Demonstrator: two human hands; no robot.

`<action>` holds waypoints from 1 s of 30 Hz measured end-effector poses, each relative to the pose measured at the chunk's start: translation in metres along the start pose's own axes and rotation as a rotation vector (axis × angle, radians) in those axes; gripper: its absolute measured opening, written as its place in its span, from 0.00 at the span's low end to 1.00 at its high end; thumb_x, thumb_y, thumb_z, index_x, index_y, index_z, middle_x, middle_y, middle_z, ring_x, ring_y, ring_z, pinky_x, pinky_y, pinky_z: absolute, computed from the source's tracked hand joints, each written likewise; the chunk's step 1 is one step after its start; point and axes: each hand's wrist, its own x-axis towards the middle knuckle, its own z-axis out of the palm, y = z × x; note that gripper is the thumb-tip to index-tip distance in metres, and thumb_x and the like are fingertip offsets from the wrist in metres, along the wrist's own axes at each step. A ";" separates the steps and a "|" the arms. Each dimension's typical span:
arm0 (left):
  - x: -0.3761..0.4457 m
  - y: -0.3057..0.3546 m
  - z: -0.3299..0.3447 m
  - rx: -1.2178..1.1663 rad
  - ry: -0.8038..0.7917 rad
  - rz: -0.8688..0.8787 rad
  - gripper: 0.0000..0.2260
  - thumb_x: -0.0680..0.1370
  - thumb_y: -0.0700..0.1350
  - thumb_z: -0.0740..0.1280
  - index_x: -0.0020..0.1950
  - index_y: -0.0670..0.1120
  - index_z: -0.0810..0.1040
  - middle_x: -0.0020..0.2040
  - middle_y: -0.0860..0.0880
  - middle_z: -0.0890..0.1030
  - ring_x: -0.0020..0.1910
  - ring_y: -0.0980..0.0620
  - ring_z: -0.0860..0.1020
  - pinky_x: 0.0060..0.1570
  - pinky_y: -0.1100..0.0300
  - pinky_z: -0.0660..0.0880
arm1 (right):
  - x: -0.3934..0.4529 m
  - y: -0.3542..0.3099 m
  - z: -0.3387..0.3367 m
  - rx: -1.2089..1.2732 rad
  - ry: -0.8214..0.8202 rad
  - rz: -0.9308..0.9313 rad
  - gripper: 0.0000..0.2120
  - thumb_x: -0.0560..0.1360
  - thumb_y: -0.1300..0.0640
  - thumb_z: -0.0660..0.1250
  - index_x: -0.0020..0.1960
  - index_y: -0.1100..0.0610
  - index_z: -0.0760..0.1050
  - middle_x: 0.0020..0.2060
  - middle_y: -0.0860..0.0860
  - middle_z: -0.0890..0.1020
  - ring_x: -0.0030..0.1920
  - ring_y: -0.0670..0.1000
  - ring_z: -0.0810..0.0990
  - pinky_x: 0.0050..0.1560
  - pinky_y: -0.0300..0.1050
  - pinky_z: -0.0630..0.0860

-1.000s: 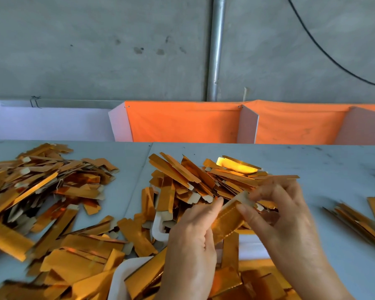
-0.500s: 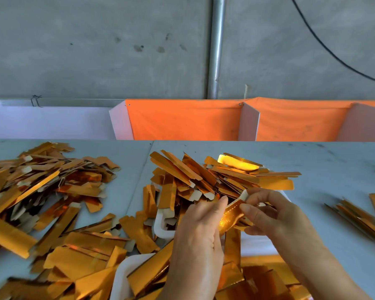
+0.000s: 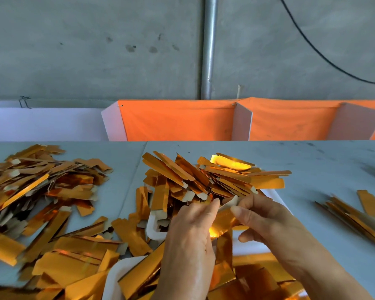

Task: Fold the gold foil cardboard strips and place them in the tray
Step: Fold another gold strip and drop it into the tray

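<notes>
Gold strip (image 3: pixel 222 218): pinched between left hand (image 3: pixel 192 232) and right hand (image 3: pixel 262 215), just above white tray (image 3: pixel 153 224). Tray: heaped with gold strips (image 3: pixel 204 176). Table (image 3: pixel 312 161): loose strips (image 3: pixel 41 191) at left.

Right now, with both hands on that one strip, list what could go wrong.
1. The left hand and right hand pinch the strip just beside the heaped pile on the white tray; a nudge may spill strips off it.
2. Loose strips surround the tray, so folded and unfolded pieces could mix.
3. Glare on the foil may hide the crease line.
</notes>
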 end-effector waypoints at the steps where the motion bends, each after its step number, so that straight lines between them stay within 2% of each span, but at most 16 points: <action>1: 0.000 0.000 0.000 0.002 0.000 0.003 0.27 0.80 0.39 0.56 0.75 0.61 0.55 0.64 0.62 0.66 0.62 0.63 0.64 0.61 0.68 0.67 | 0.000 0.000 0.000 0.012 -0.006 -0.003 0.16 0.63 0.46 0.70 0.39 0.59 0.78 0.43 0.50 0.84 0.39 0.47 0.82 0.37 0.37 0.77; 4: 0.001 -0.003 0.001 0.013 0.016 0.008 0.26 0.81 0.40 0.55 0.74 0.61 0.55 0.64 0.63 0.65 0.63 0.63 0.63 0.62 0.69 0.65 | 0.000 0.001 0.000 -0.054 -0.012 -0.032 0.10 0.68 0.49 0.69 0.39 0.56 0.81 0.46 0.44 0.84 0.41 0.45 0.83 0.37 0.36 0.77; 6: 0.001 -0.004 0.001 0.026 0.019 0.012 0.26 0.81 0.40 0.56 0.74 0.61 0.56 0.65 0.62 0.66 0.64 0.63 0.64 0.62 0.69 0.66 | 0.001 0.002 0.001 -0.078 -0.017 -0.042 0.08 0.74 0.55 0.68 0.39 0.56 0.83 0.48 0.42 0.83 0.44 0.45 0.83 0.38 0.36 0.78; 9: 0.001 -0.005 0.003 0.032 0.015 0.039 0.25 0.81 0.40 0.56 0.74 0.61 0.57 0.65 0.62 0.67 0.63 0.63 0.64 0.61 0.68 0.66 | 0.001 0.002 0.001 -0.060 -0.016 -0.038 0.11 0.76 0.60 0.66 0.37 0.59 0.83 0.54 0.41 0.81 0.45 0.44 0.83 0.39 0.36 0.78; 11: 0.001 -0.005 0.005 0.023 0.025 0.065 0.24 0.81 0.41 0.56 0.74 0.62 0.58 0.64 0.63 0.66 0.62 0.64 0.64 0.61 0.70 0.66 | 0.000 0.003 0.001 -0.015 0.010 -0.032 0.14 0.76 0.59 0.66 0.33 0.59 0.81 0.57 0.40 0.80 0.41 0.44 0.83 0.39 0.35 0.78; 12: 0.000 -0.005 0.007 0.010 0.035 0.081 0.23 0.81 0.43 0.56 0.73 0.62 0.59 0.63 0.64 0.66 0.61 0.65 0.64 0.60 0.72 0.65 | 0.000 0.003 0.001 0.020 0.035 -0.021 0.14 0.76 0.59 0.66 0.33 0.59 0.81 0.56 0.40 0.80 0.37 0.45 0.82 0.38 0.35 0.77; 14: -0.001 -0.003 0.009 -0.025 0.040 0.114 0.21 0.81 0.48 0.56 0.73 0.61 0.61 0.61 0.65 0.67 0.60 0.66 0.64 0.57 0.75 0.64 | 0.001 0.006 0.002 0.085 0.078 0.014 0.12 0.76 0.57 0.66 0.41 0.64 0.81 0.52 0.44 0.80 0.31 0.46 0.79 0.36 0.34 0.76; 16: 0.000 -0.001 0.010 -0.061 0.033 0.122 0.20 0.80 0.53 0.55 0.73 0.60 0.62 0.61 0.65 0.68 0.58 0.68 0.63 0.55 0.76 0.63 | 0.002 0.009 0.004 0.125 0.097 0.040 0.13 0.76 0.56 0.66 0.46 0.67 0.80 0.47 0.48 0.81 0.29 0.47 0.77 0.35 0.35 0.75; 19: 0.000 0.001 0.013 -0.081 -0.006 0.164 0.28 0.75 0.66 0.54 0.74 0.60 0.59 0.61 0.66 0.64 0.60 0.68 0.60 0.56 0.76 0.59 | 0.002 0.009 0.002 0.216 0.107 0.023 0.10 0.74 0.54 0.67 0.48 0.59 0.84 0.38 0.55 0.81 0.29 0.48 0.74 0.36 0.38 0.74; 20: -0.001 0.002 0.014 -0.065 -0.029 0.177 0.30 0.74 0.67 0.55 0.75 0.59 0.57 0.61 0.65 0.63 0.61 0.66 0.60 0.55 0.76 0.58 | 0.002 0.008 0.001 0.238 0.100 0.021 0.12 0.72 0.52 0.67 0.50 0.57 0.84 0.36 0.56 0.80 0.30 0.49 0.73 0.36 0.38 0.74; 21: -0.001 0.002 0.015 -0.037 -0.047 0.193 0.30 0.75 0.65 0.59 0.75 0.58 0.59 0.61 0.64 0.65 0.61 0.64 0.62 0.54 0.76 0.58 | 0.002 0.008 0.000 0.255 0.082 0.021 0.14 0.70 0.50 0.68 0.50 0.56 0.84 0.36 0.56 0.79 0.30 0.49 0.73 0.36 0.38 0.74; 22: -0.001 0.003 0.015 0.024 -0.053 0.218 0.28 0.75 0.60 0.63 0.73 0.56 0.64 0.60 0.61 0.69 0.59 0.61 0.67 0.53 0.75 0.61 | 0.001 0.007 0.000 0.270 0.061 0.024 0.15 0.69 0.49 0.67 0.50 0.55 0.84 0.35 0.56 0.79 0.31 0.49 0.73 0.35 0.38 0.74; 24: 0.000 0.002 0.015 0.126 -0.025 0.236 0.24 0.69 0.53 0.73 0.63 0.49 0.77 0.50 0.57 0.78 0.49 0.57 0.77 0.44 0.71 0.72 | 0.001 0.007 0.001 0.286 0.035 0.025 0.14 0.69 0.50 0.67 0.48 0.56 0.85 0.36 0.58 0.81 0.32 0.50 0.75 0.35 0.37 0.76; 25: 0.001 0.003 0.016 0.139 0.012 0.241 0.24 0.65 0.52 0.78 0.58 0.48 0.80 0.46 0.57 0.79 0.44 0.57 0.79 0.39 0.70 0.75 | 0.001 0.007 0.002 0.268 0.042 0.020 0.14 0.70 0.50 0.67 0.49 0.57 0.84 0.37 0.58 0.82 0.32 0.50 0.77 0.37 0.38 0.78; 28: 0.002 0.003 0.016 0.184 0.066 0.229 0.25 0.56 0.49 0.81 0.52 0.48 0.83 0.42 0.56 0.80 0.40 0.58 0.80 0.34 0.70 0.76 | 0.002 0.008 0.004 0.139 0.103 0.003 0.09 0.76 0.53 0.65 0.51 0.53 0.82 0.40 0.55 0.85 0.37 0.52 0.83 0.45 0.43 0.81; 30: 0.001 0.004 0.015 0.199 0.071 0.222 0.26 0.55 0.48 0.82 0.52 0.47 0.83 0.43 0.55 0.81 0.40 0.56 0.80 0.35 0.68 0.77 | 0.002 0.006 0.004 0.115 0.140 -0.018 0.07 0.77 0.55 0.65 0.48 0.54 0.82 0.40 0.51 0.86 0.38 0.51 0.85 0.44 0.42 0.81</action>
